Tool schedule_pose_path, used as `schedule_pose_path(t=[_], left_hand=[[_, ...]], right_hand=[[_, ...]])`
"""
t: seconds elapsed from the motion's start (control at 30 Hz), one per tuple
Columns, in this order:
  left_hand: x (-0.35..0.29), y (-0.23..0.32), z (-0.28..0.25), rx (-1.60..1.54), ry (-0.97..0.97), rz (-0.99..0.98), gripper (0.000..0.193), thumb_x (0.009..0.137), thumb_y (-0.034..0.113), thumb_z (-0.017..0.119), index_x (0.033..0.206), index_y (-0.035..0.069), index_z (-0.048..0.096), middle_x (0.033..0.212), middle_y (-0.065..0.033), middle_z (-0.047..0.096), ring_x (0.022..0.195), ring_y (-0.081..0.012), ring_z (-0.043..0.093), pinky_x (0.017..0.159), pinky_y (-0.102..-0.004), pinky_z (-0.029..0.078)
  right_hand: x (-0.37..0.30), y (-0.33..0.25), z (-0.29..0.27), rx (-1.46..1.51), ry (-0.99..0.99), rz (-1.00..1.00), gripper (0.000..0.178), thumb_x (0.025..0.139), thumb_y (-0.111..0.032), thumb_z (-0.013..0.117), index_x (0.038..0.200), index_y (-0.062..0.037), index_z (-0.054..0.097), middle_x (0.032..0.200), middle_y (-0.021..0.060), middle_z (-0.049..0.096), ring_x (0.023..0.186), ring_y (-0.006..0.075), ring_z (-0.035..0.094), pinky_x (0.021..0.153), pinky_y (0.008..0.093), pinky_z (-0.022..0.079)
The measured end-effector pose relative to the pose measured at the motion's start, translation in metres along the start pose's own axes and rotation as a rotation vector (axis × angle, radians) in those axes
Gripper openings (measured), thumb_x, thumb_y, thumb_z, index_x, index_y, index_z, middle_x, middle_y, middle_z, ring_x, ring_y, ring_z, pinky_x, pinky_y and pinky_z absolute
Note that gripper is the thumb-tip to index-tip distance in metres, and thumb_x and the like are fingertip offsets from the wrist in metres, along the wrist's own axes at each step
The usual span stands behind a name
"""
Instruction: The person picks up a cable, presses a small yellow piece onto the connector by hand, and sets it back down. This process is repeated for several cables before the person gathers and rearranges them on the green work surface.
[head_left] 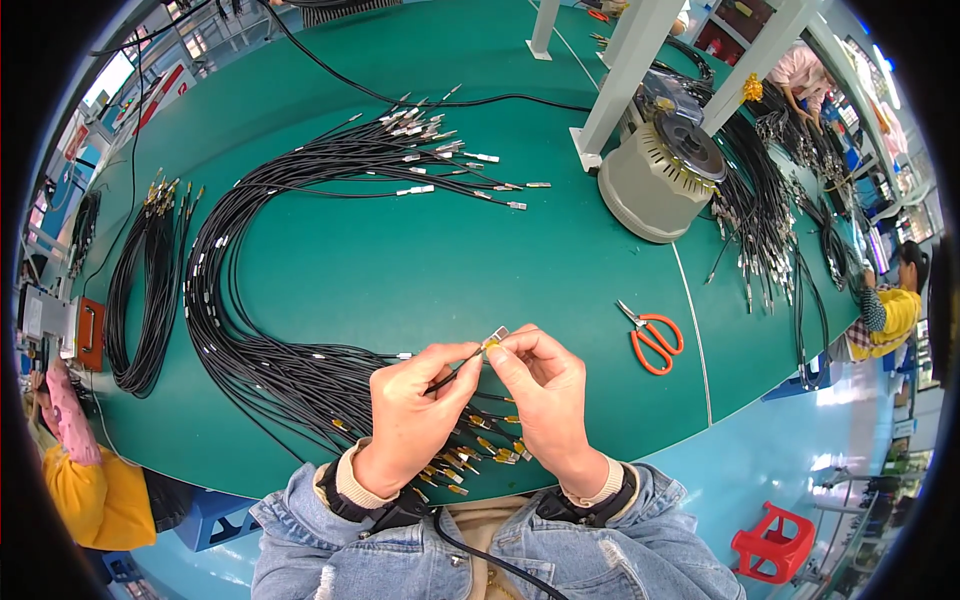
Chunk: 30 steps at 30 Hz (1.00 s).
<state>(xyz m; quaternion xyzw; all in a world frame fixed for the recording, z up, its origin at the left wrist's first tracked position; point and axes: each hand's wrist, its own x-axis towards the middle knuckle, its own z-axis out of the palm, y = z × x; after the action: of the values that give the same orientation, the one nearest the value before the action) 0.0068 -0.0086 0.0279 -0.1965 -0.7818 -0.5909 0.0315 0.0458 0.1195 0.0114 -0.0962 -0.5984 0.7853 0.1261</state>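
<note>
Both hands meet above the near edge of a green work table. My left hand pinches a black cable close to its end. The fingertips of my right hand are closed on the cable's metal connector, which has a bit of yellow at it. Beneath and beside my hands lie the yellow-and-metal ends of a large bundle of black cables. That bundle curves left and back to silvery ends farther off. Orange-handled scissors rest right of my right hand.
A coiled cable bundle lies at the left of the table. A round beige machine stands at the back right beside white posts. More cables lie beyond. A red stool stands on the floor; other people sit at both sides.
</note>
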Motion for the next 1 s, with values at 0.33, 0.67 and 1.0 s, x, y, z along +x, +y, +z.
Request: schedule_pose_path(t=[0.33, 0.67, 1.0], left_hand=[[-0.002, 0.000, 0.000, 0.035, -0.008, 0.042, 0.015, 0.077, -0.002, 0.070, 0.092, 0.002, 0.068, 0.055, 0.0001, 0.054, 0.045, -0.0027, 0.043, 0.041, -0.0195, 0.032], [0.002, -0.006, -0.001, 0.258, 0.005, 0.353, 0.032, 0.072, -0.003, 0.072, 0.102, 0.004, 0.067, 0.058, -0.0032, 0.055, 0.043, -0.0121, 0.051, 0.041, -0.0247, 0.040], [0.005, -0.014, -0.006, 0.353, 0.072, 0.489, 0.033, 0.076, -0.004, 0.069, 0.107, 0.004, 0.065, 0.059, -0.0059, 0.057, 0.044, -0.0141, 0.053, 0.041, -0.0268, 0.041]], right_hand=[[-0.001, 0.002, -0.001, 0.006, 0.008, 0.021, 0.004, 0.087, -0.001, 0.061, 0.085, 0.0006, 0.060, 0.085, 0.0013, 0.058, 0.079, 0.0074, 0.053, 0.074, 0.0223, 0.042], [-0.003, -0.006, -0.002, 0.053, -0.029, 0.049, 0.005, 0.088, -0.003, 0.060, 0.084, -0.0001, 0.059, 0.086, 0.0008, 0.058, 0.080, 0.0074, 0.053, 0.075, 0.0232, 0.043], [-0.010, -0.015, -0.005, 0.149, -0.091, 0.200, 0.017, 0.088, -0.004, 0.059, 0.103, 0.0038, 0.061, 0.090, 0.0021, 0.059, 0.083, 0.0081, 0.054, 0.077, 0.0236, 0.044]])
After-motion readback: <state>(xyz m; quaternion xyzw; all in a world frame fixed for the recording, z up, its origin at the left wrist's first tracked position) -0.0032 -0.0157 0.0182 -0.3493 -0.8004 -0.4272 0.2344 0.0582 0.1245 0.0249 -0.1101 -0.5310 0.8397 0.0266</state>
